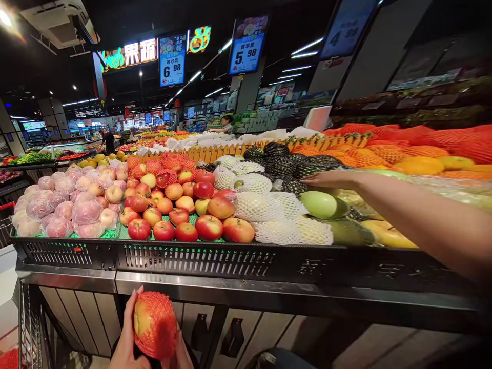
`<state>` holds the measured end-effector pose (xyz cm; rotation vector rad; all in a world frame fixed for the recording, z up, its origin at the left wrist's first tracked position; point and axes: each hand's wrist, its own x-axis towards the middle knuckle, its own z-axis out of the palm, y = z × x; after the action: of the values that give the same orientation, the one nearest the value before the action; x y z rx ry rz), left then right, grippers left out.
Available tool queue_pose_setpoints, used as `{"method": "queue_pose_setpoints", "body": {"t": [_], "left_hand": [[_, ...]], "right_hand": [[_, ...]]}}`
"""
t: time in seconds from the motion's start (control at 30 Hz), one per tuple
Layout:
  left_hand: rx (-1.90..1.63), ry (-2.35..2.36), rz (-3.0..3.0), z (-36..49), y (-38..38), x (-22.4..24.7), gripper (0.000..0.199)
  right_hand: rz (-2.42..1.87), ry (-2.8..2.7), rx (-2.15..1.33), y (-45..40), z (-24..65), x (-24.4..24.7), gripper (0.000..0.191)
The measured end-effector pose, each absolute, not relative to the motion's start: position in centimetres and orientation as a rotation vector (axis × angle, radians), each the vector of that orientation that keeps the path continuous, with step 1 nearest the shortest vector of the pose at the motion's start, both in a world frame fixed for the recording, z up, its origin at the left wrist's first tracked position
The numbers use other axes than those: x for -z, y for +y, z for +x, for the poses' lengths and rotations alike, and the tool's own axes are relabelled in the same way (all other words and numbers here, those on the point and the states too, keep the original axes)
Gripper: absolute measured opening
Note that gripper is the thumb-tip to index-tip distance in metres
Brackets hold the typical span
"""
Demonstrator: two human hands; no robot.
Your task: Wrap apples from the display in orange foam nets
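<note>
Low in front of the stand, my left hand (126,344) is closed around an apple in a red foam net (154,323). My right hand (331,179) reaches in from the right over the display, flat and palm down, with nothing in it. It hovers at the edge of the dark avocados (286,165), just above a green mango (321,204). To its left lie fruits in white foam nets (261,206), and further left a pile of loose red apples (184,207).
The black slotted rim of the display stand (200,260) runs across in front of me. Plastic-wrapped pink apples (65,207) fill the left end and orange-netted fruit (423,148) the right. Price signs (171,60) hang overhead. Two people (226,123) (108,139) stand at the far displays.
</note>
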<state>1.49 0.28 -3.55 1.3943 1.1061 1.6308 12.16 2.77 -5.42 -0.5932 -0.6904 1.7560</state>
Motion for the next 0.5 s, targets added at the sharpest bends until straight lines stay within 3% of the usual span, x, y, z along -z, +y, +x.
{"method": "queue_pose_setpoints", "body": {"t": [0.1,0.27,0.4,0.5], "left_hand": [[-1.772,1.064,1.332,0.8,0.2,3.0,0.1],[-1.801,1.029,1.129,0.9,0.1,1.7,0.136],[-1.695,0.967,0.958,1.9,-0.5,0.1,0.154],[-1.755,1.022,0.87,2.7,-0.9,-0.7,0.156]], "right_hand": [[-0.555,-0.572,-1.77,2.7,11.4,6.5,0.091],[-0.469,-0.592,-1.75,2.4,10.9,6.5,0.08],[-0.437,-0.862,-1.756,2.8,12.4,4.8,0.095],[-0.507,-1.27,-1.547,3.9,13.9,4.5,0.085]]}}
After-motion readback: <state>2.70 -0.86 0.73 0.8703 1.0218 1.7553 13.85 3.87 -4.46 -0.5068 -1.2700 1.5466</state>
